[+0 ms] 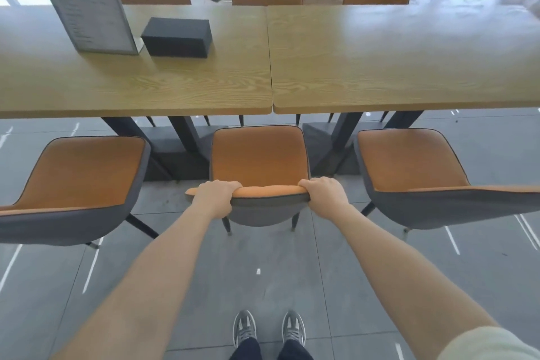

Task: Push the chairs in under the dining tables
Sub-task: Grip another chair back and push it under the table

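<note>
Gripping the chair [258, 155] by the top of its backrest, I have my left hand [214, 194] and right hand [323, 194] curled over either end, arms stretched forward (nearly straight). It stands facing the seam between two tables [271, 82], seat still outside their edge.

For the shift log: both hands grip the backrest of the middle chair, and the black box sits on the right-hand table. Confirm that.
Wrong on the table. The head view shows the black box on the left-hand table, beside the menu stand. The rest stands: the left hand and right hand grip the backrest of the middle chair.
</note>
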Motion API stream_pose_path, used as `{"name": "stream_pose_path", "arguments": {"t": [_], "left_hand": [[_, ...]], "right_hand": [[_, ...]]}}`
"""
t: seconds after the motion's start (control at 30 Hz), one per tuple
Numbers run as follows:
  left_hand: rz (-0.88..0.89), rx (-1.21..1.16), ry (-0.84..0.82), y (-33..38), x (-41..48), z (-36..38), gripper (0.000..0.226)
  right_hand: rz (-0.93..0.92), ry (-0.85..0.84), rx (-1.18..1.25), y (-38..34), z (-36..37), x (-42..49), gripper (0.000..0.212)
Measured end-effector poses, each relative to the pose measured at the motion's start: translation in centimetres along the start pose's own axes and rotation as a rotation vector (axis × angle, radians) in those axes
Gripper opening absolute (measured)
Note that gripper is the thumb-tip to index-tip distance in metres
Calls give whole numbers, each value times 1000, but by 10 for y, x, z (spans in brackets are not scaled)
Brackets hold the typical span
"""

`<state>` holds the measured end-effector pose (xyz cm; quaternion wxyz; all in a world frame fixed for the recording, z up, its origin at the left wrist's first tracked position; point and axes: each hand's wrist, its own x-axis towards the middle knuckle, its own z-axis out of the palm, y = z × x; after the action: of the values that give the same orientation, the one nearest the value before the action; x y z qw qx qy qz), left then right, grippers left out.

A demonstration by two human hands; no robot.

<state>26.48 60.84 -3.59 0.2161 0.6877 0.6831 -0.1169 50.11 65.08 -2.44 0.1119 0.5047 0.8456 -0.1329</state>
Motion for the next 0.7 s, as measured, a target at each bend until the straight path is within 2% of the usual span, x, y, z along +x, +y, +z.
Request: {"name": "stream_pose_path", "arguments": {"t": [0.17,0.7], "left_hand": [[13,11,23,15,-7,3,47],[82,12,35,76,2,5,48]], "right_hand": [[-9,-14,-6,9,-1,-10,27],[58,-22,26,66,4,-40,36]]}}
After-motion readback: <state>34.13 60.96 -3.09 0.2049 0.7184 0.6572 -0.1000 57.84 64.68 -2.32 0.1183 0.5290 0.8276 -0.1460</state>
